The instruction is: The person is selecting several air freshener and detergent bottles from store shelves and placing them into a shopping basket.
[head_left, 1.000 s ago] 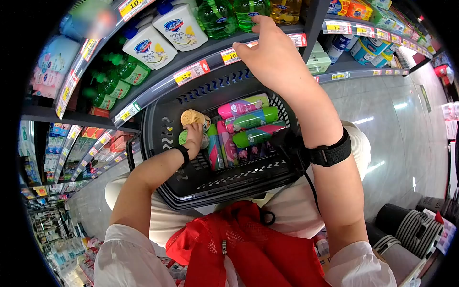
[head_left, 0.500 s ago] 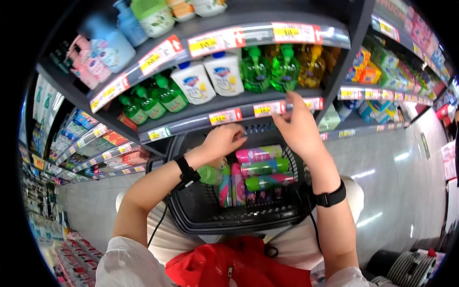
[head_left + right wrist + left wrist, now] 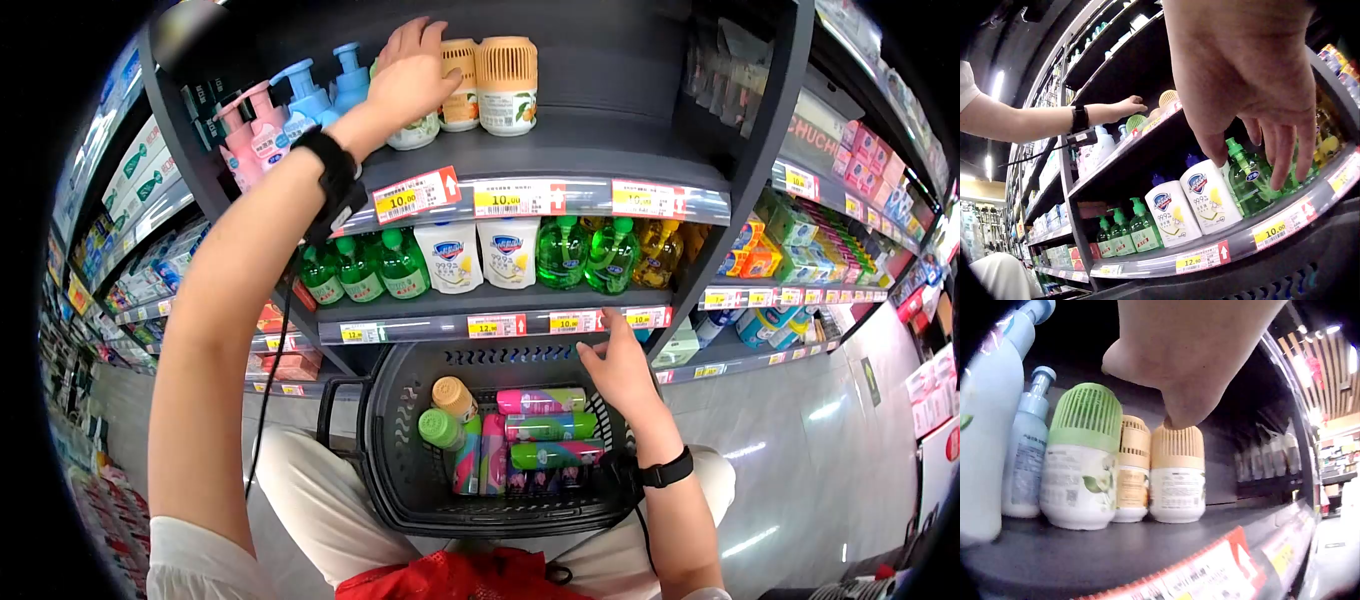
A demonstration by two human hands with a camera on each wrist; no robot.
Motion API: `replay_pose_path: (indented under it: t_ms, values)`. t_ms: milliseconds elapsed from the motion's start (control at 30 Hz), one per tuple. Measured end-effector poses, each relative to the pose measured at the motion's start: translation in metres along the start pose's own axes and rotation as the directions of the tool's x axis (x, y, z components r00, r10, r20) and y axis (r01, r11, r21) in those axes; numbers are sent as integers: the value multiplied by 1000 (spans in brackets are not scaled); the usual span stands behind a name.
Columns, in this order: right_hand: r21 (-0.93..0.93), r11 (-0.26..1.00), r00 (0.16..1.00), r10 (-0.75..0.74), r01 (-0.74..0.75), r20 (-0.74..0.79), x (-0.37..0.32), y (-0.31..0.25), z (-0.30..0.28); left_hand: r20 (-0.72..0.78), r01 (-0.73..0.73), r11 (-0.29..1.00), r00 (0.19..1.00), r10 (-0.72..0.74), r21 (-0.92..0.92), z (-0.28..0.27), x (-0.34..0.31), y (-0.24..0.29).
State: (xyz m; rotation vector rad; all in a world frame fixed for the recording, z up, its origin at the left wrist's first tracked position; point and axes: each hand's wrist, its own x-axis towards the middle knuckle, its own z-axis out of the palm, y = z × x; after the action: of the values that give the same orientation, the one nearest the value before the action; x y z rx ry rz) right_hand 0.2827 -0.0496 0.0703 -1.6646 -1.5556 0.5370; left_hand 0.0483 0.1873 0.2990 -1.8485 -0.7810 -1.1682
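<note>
My left hand is raised to the upper shelf with its fingers extended, over a green-topped canister and beside two orange-topped canisters. In the left wrist view its fingertips are near the tops; whether they touch cannot be told. My right hand, fingers spread and holding nothing, hovers by the lower shelf edge, close to green pump bottles. Below it stands a black basket holding an orange-topped canister, a green-topped one and several pink and green cans.
White bottles and dark green pump bottles line the lower shelf. Blue pump bottles and pink ones stand left on the upper shelf. A shelf post rises at the right, with grey floor beyond.
My left hand let go of the canister in the basket and rose to the upper shelf. My right hand moved down from the green bottles to the shelf edge. The head view tilted up.
</note>
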Motion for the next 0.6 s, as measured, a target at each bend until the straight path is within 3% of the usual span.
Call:
replay_pose_path:
  t_ms: [67, 100, 133, 167, 433, 500, 600]
  values:
    - [11, 1000, 1000, 8, -8, 5, 1, -1, 1, 308, 45, 950, 940, -144, 308, 5, 8, -10]
    - [14, 1000, 1000, 9, -9, 8, 0, -1, 0, 302, 49, 949, 942, -147, 311, 1, 15, -10]
    - [16, 1000, 1000, 12, -12, 12, 1, -1, 0, 499, 92, 930, 823, -272, 356, -2, 23, -9]
    - [12, 1000, 1000, 6, -6, 10, 1, -1, -1, 659, 122, 905, 648, -383, 407, -6, 29, -6]
    - [32, 999, 999, -34, 35, -27, -3, -3, -7, 534, 140, 874, 743, -403, 465, -2, 25, -4]
    - [27, 999, 999, -40, 40, -13, -5, -7, -8, 521, 57, 870, 781, -344, 489, -14, 28, -2]
    - [-5, 998, 998, -68, 68, -19, -3, 1, -1, 559, 41, 830, 721, -410, 556, -20, 25, -4]
